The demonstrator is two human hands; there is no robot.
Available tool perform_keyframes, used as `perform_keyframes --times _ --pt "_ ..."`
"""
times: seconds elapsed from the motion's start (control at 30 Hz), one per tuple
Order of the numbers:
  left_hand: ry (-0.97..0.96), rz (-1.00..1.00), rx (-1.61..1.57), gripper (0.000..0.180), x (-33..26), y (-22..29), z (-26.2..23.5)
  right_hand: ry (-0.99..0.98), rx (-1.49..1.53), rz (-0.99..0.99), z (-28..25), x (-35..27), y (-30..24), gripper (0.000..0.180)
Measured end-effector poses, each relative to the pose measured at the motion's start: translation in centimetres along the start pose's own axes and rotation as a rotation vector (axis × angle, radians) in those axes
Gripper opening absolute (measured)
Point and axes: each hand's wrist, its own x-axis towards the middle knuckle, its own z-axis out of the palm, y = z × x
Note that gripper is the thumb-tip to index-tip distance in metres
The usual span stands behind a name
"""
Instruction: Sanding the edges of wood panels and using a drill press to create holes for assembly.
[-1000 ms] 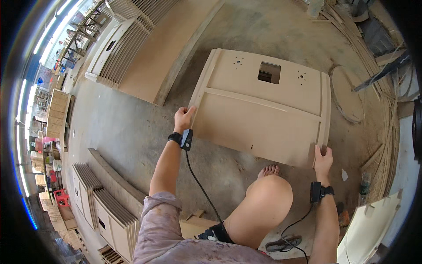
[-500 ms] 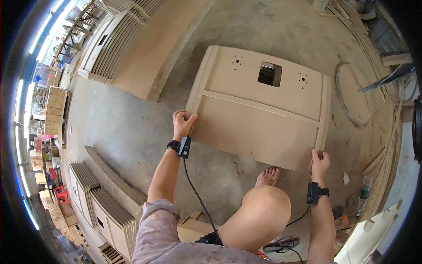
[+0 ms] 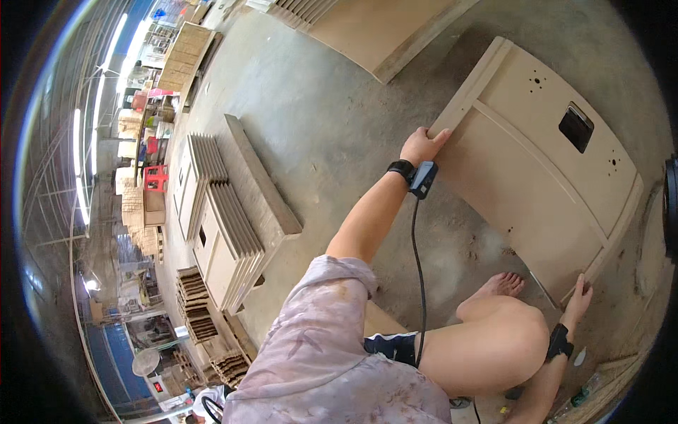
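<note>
A large cream-coloured wooden panel [image 3: 522,177] with raised edge rails, a cross strip, a rectangular cutout and two clusters of small holes lies tilted in view at the right. My left hand [image 3: 422,146] grips its left edge rail, thumb on the upper face and fingers curled round the side. At the near right corner, my right hand [image 3: 578,300] holds the opposite rail, with the fingers partly hidden by the edge. Below the panel's near edge, my bare foot [image 3: 503,284] rests on the floor. Each wrist wears a strapped black device.
Stacks of similar panels [image 3: 229,247] stand at the left, beside a long low board [image 3: 258,177]. Another board stack [image 3: 367,32] lies at the top. A black cable [image 3: 418,283] hangs from my left wrist. A plastic bottle [image 3: 586,392] lies at lower right, a red stool [image 3: 155,178] far left.
My view has swung left, so the panel now appears farther right and turned clockwise. Both hands keep their hold on its rails. More of the left-hand stacks and workshop shows.
</note>
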Motion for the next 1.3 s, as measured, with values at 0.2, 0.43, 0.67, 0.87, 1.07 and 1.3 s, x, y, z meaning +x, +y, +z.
perform_keyframes --times 0.2,0.43,0.67,0.87,1.07,1.3 --pt "0.172 -0.049 -0.436 0.059 0.1 -2.5 0.3 -0.14 0.248 0.158 0.1 -3.0 -2.6 0.089" --pt "0.138 0.051 -0.096 0.077 1.7 0.4 2.2 0.036 0.154 0.074 -0.4 -2.7 -1.7 0.076" --pt "0.305 -0.054 0.037 0.075 3.0 -6.1 -1.0 0.039 0.145 0.02 2.5 -5.9 -6.1 0.055" --pt "0.141 -0.051 -0.699 0.051 3.0 -5.3 1.4 0.207 0.054 -0.07 1.9 -5.1 -4.5 0.06" --pt "0.048 -0.086 -0.755 0.054 4.0 -5.7 0.0 -0.017 0.115 0.015 0.4 -5.7 -5.6 0.059" --pt "-0.026 -0.006 -0.61 0.062 4.8 -4.2 -1.4 0.075 0.199 0.042 2.3 -7.1 -5.4 0.057"
